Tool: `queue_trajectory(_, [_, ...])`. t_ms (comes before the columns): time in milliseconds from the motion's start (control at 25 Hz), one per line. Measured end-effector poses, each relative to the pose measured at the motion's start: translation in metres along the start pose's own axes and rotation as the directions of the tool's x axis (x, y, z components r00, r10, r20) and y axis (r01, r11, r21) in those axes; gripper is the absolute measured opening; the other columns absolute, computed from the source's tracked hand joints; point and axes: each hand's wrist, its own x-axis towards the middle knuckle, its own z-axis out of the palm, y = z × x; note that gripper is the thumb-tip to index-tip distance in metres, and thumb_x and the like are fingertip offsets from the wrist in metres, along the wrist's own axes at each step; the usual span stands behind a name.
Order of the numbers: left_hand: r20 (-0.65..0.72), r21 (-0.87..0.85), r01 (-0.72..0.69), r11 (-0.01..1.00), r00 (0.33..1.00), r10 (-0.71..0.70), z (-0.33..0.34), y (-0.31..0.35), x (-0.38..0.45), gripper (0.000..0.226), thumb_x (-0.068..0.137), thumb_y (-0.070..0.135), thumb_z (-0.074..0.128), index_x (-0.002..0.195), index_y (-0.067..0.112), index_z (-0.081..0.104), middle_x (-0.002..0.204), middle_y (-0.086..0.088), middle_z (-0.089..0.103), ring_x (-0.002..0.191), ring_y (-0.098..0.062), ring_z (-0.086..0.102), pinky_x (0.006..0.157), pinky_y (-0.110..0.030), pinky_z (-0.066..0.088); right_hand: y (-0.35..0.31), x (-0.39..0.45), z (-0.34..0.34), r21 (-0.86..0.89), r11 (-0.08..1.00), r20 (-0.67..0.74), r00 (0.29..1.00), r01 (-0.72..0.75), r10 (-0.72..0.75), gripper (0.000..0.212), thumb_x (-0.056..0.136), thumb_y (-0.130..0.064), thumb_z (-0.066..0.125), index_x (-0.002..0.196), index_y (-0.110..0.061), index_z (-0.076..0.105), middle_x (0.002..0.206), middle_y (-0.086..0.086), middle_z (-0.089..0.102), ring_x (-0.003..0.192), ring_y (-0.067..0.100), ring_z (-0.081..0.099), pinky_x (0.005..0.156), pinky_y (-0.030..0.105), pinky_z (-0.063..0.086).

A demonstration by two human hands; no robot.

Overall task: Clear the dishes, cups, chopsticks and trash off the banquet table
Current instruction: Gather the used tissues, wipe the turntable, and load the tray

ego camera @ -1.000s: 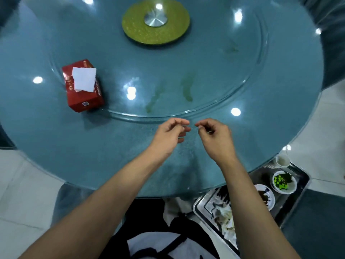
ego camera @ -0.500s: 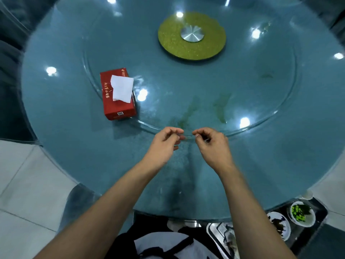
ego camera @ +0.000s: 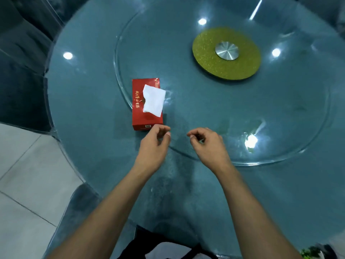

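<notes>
A red tissue box (ego camera: 137,109) with a white tissue (ego camera: 154,100) sticking out lies on the round blue glass table (ego camera: 89,131), at the edge of the glass turntable (ego camera: 233,116). My left hand (ego camera: 153,146) hovers just in front of the box's near end, fingers loosely bent, holding nothing. My right hand (ego camera: 210,144) hovers a hand's width to the right over the turntable's rim, its fingers curled in, with nothing visible in them. No dishes, cups or chopsticks show on the table.
A yellow-green disc with a metal hub (ego camera: 226,53) marks the turntable's centre. Dark upholstered chairs (ego camera: 20,75) stand at the left. Pale floor tiles (ego camera: 28,184) lie at the lower left. A blurred dish with green food (ego camera: 313,252) peeks in at the bottom right.
The view has swung left, so the tray of dishes has slid almost out of sight. My hands have parted, and the left one has come close to the tissue box.
</notes>
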Motion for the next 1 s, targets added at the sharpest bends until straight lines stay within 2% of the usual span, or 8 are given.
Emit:
queue_trajectory(120, [-0.142,0.158,-0.078,0.984,0.985,0.101,-0.014,-0.008,0.018,0.022,0.096,0.022,0.066,0.117,0.020,0.060,0.110,0.006,0.067,0.102,-0.012,0.062,0.093,-0.038,0.050,-0.016,0.031,0.010,-0.036,0.999,0.072,0.997,0.019,-0.016,0.011,0.091,-0.021,0.065,0.091,-0.028,0.075,0.092,-0.010,0.071,0.084,0.008,0.065,0.086,0.029,0.052])
queue_trajectory(240, [-0.243,0.357,-0.008,0.934,0.965,0.101,-0.024,-0.016,0.043,0.040,0.092,0.028,0.071,0.128,0.019,0.057,0.123,-0.001,0.062,0.111,-0.024,0.054,0.100,-0.040,0.044,-0.034,0.065,0.023,-0.070,0.996,0.139,0.989,0.053,-0.043,0.009,0.092,-0.025,0.065,0.092,-0.026,0.074,0.092,-0.010,0.071,0.085,0.008,0.065,0.088,0.032,0.054])
queue_trajectory(400, [-0.245,0.506,0.057,0.861,0.966,0.080,-0.029,-0.030,0.074,0.061,0.087,0.034,0.074,0.141,0.022,0.049,0.140,-0.003,0.051,0.129,-0.027,0.044,0.110,-0.041,0.034,-0.055,0.106,0.045,-0.105,0.990,0.168,0.983,0.096,-0.078,0.011,0.090,-0.030,0.069,0.098,-0.023,0.074,0.096,-0.007,0.070,0.087,0.011,0.065,0.090,0.038,0.054])
queue_trajectory(520, [-0.225,0.545,0.064,0.836,0.972,0.072,-0.028,-0.040,0.090,0.074,0.085,0.039,0.076,0.149,0.025,0.041,0.153,-0.002,0.040,0.141,-0.026,0.034,0.116,-0.042,0.027,-0.063,0.130,0.064,-0.189,0.977,0.161,0.985,0.098,-0.067,0.037,0.087,-0.042,0.072,0.119,-0.025,0.067,0.110,0.000,0.065,0.101,0.019,0.063,0.096,0.043,0.051])
queue_trajectory(680, [-0.210,0.532,0.110,0.840,0.978,0.006,-0.026,-0.053,0.105,0.086,0.084,0.046,0.075,0.155,0.020,0.033,0.162,-0.003,0.030,0.151,-0.027,0.022,0.121,-0.045,0.021,-0.066,0.149,0.086,-0.415,0.905,0.250,0.968,0.090,0.018,0.080,0.081,-0.056,0.072,0.149,-0.030,0.039,0.139,0.008,0.053,0.128,0.030,0.051,0.106,0.047,0.040])
queue_trajectory(760, [-0.209,0.527,0.115,0.842,0.978,-0.003,-0.025,-0.056,0.107,0.089,0.084,0.049,0.074,0.156,0.018,0.030,0.163,-0.002,0.029,0.152,-0.027,0.020,0.121,-0.044,0.020,-0.063,0.151,0.092,-0.454,0.885,0.252,0.968,0.106,0.013,0.067,0.084,-0.046,0.071,0.143,-0.027,0.046,0.132,0.007,0.061,0.124,0.031,0.055,0.102,0.046,0.039])
queue_trajectory(880, [-0.226,0.521,0.132,0.843,0.974,-0.013,-0.026,-0.060,0.107,0.094,0.083,0.052,0.075,0.157,0.017,0.028,0.164,0.000,0.028,0.153,-0.027,0.018,0.121,-0.043,0.020,-0.062,0.157,0.094,-0.462,0.874,0.179,0.981,0.148,-0.071,0.023,0.090,-0.026,0.066,0.113,-0.023,0.066,0.107,0.001,0.073,0.106,0.029,0.064,0.092,0.041,0.039])
queue_trajectory(1000, [-0.232,0.511,0.148,0.847,0.972,-0.030,-0.028,-0.062,0.106,0.096,0.082,0.055,0.075,0.157,0.019,0.027,0.164,0.003,0.026,0.153,-0.025,0.015,0.121,-0.043,0.019,-0.060,0.162,0.083,-0.251,0.968,0.051,0.999,0.024,-0.012,0.008,0.091,-0.023,0.065,0.096,-0.017,0.068,0.095,0.003,0.069,0.088,0.026,0.063,0.083,0.033,0.043])
